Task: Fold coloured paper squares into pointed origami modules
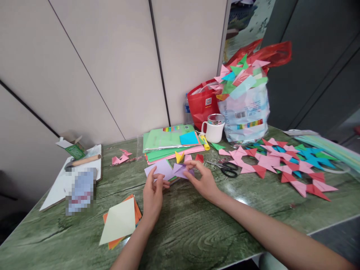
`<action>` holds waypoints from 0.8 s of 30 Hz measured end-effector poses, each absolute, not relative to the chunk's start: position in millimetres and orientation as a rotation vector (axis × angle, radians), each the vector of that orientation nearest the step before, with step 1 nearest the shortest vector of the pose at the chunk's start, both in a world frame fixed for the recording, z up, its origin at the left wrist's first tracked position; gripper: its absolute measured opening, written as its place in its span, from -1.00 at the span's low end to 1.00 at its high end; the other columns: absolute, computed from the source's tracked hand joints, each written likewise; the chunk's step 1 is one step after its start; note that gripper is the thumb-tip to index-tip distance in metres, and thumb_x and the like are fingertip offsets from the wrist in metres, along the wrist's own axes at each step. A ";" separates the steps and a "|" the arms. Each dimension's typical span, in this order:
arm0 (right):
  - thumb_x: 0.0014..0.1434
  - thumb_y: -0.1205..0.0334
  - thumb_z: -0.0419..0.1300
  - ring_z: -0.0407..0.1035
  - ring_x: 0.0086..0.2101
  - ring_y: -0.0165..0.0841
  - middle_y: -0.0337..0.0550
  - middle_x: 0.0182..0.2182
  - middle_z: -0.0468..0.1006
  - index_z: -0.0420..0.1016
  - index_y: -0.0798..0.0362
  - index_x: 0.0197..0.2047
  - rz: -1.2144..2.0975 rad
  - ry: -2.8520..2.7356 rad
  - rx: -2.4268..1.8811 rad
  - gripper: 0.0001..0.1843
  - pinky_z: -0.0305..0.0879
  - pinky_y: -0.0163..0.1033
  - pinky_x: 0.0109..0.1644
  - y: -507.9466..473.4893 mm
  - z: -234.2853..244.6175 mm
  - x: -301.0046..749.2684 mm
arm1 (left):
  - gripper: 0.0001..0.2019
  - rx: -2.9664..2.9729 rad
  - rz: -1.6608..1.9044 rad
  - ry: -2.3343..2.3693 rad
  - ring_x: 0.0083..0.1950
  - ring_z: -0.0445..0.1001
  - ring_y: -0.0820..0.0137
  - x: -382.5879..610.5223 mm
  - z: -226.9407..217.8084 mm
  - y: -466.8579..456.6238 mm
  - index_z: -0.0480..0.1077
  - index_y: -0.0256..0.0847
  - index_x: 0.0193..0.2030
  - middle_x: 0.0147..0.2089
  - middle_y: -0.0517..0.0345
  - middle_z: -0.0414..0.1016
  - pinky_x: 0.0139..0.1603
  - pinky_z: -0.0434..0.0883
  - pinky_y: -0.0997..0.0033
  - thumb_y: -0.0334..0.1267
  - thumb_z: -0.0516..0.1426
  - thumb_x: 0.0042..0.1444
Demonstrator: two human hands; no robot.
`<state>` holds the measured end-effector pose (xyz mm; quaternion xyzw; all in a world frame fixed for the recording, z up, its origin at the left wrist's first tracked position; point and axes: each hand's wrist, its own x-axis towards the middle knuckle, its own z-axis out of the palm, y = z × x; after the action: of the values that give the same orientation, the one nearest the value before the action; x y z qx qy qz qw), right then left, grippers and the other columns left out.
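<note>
Touching right hand [204,183]: folded purple paper [179,170].

R hand [205,182] holds folded purp. ppr [180,170] nr scissors [224,168].

On the table [194,221], a mug [213,131] stands before a carrier bag [199,108], left of a plastic bag [247,122]. Scissors [223,168] lie nearer, left of folded-paper pieces [268,162]. Left of the mug is a paper stack [163,139], a folded sheet [180,170] before it. Loose sheets [119,223] lie near left; farther left, a tool [86,160] on a board [54,187].

purple sheet [179,171]: matt paper | mug [213,132]: glossy | tabletop [180,221]: smooth, shiny
</note>
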<state>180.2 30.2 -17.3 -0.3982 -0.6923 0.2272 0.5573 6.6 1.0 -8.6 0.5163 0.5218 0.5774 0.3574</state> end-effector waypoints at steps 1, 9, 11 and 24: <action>0.08 0.26 0.16 0.33 -0.29 -0.32 -0.16 -0.37 0.44 0.34 0.05 -0.14 0.531 -1.664 -0.879 -0.77 0.24 -0.20 -0.14 27.8 -15.4 179.8 | -0.45 1.257 1.478 1.275 -0.43 0.46 0.43 7.2 -7.8 1.1 0.05 -0.14 0.21 -0.22 0.06 0.43 -0.38 0.43 0.36 -0.04 0.02 0.09; -0.03 0.21 0.28 0.27 -0.18 -0.27 -0.12 -0.30 0.39 0.39 0.02 -0.30 0.480 -1.815 -0.753 -0.80 0.24 -0.13 -0.07 23.1 -12.4 177.3 | -0.37 1.225 1.347 1.114 -0.49 0.27 0.56 7.5 -8.1 -0.5 0.10 -0.06 0.21 -0.42 0.26 0.35 -0.51 0.22 0.63 -0.20 0.18 -0.02; -0.09 0.17 0.31 0.20 -0.06 -0.22 -0.06 -0.16 0.32 0.36 0.01 -0.22 0.468 -1.766 -0.820 -0.66 0.18 -0.07 0.03 24.1 -12.8 178.0 | -0.44 1.255 1.362 1.161 -0.42 0.32 0.54 6.6 -9.5 0.0 0.22 -0.11 0.15 -0.35 0.20 0.39 -0.46 0.25 0.62 -0.22 0.19 -0.05; -0.12 0.15 0.32 0.32 -0.25 -0.32 -0.15 -0.24 0.38 0.44 0.00 -0.18 1.004 -1.682 -0.904 -0.62 0.34 -0.31 -0.33 24.8 -14.8 175.7 | -0.62 1.309 1.263 1.236 -0.15 0.45 0.32 8.7 -3.4 -0.8 0.46 -0.19 -0.09 -0.07 0.05 0.49 -0.17 0.40 0.37 -0.24 0.22 -0.13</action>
<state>175.7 24.8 -14.8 -0.3691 -0.6873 0.4101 0.4724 8.7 -0.8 -3.4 0.5303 0.5009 0.5117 0.4539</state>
